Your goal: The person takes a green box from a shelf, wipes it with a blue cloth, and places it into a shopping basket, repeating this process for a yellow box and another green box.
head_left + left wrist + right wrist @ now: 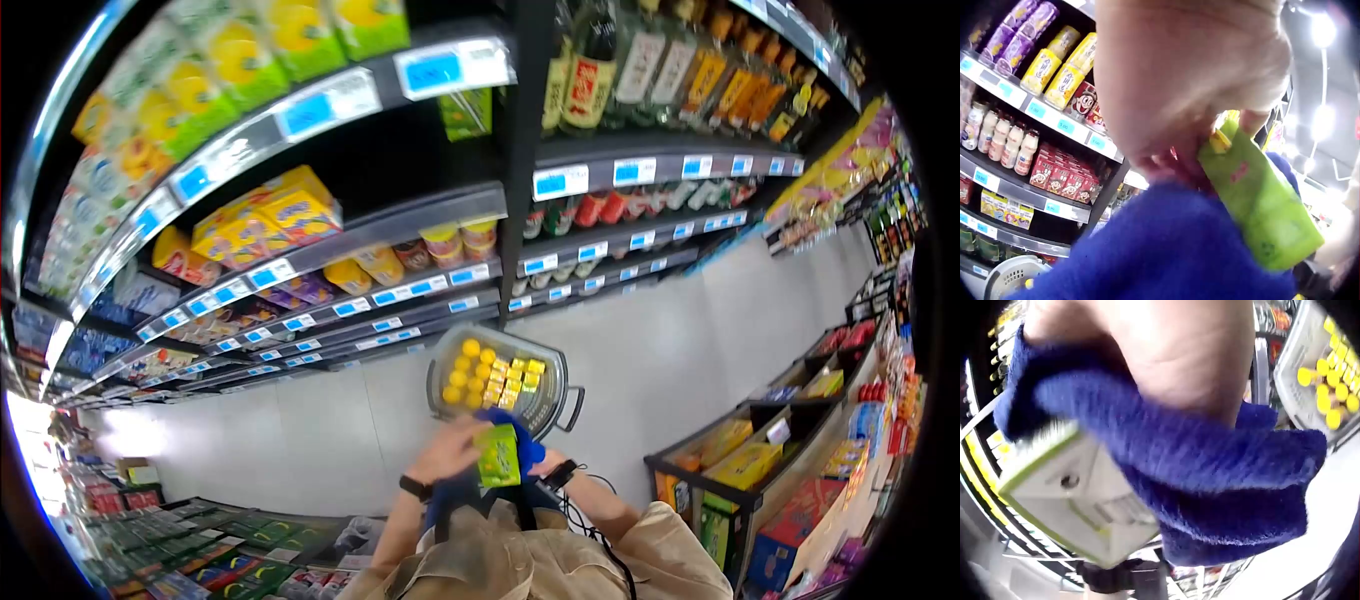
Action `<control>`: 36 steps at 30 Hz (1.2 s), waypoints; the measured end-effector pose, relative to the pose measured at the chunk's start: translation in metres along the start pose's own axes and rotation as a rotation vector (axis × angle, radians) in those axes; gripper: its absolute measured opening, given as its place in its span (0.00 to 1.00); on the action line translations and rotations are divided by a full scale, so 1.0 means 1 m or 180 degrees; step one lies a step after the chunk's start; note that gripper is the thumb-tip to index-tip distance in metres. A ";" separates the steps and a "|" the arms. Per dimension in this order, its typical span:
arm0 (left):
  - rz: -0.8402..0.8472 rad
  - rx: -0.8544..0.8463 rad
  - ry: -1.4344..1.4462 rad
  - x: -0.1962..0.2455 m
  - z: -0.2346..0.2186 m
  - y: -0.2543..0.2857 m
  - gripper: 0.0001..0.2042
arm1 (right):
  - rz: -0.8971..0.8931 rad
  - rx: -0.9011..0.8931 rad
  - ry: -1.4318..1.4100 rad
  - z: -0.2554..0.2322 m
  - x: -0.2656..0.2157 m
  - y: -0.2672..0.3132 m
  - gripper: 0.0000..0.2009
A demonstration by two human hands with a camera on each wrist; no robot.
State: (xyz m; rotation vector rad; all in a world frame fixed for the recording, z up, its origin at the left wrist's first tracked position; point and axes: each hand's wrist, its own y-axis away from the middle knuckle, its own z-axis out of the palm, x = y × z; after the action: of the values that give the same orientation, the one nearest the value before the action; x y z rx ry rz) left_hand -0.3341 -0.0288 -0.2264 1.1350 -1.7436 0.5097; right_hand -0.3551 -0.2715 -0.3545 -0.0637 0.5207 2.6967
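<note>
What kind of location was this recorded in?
Likely a supermarket or convenience store aisle: long shelves with price labels, rows of bottles, and a grey shopping basket on the floor.

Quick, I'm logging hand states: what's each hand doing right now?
Left hand: at the green box; whether its fingers pinch it cannot be told.
Right hand: closed on the bunched blue cloth, fingertips hidden.

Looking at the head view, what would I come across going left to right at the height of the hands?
A black wristband, the left hand, a green box, the right hand, another black wristband, a dark-framed display bin.
</note>
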 end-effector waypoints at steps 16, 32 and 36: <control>0.0145 0.0828 -0.1396 0.084 -0.036 0.125 0.57 | -0.0391 0.0417 0.0583 0.106 0.062 -0.054 0.25; 0.0233 0.2236 -0.1519 0.101 -0.042 0.246 0.48 | 0.0010 -0.0033 0.2492 0.223 0.098 -0.073 0.28; 0.0304 0.2772 -0.1615 0.093 -0.041 0.262 0.48 | 0.0100 -0.0185 0.2670 0.254 0.107 -0.085 0.30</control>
State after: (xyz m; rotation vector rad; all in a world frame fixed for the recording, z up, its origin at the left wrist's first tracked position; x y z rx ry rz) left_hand -0.5508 0.0842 -0.0870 1.9116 -2.0670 1.1924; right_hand -0.4140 -0.0663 -0.1605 -1.2368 0.6626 2.6128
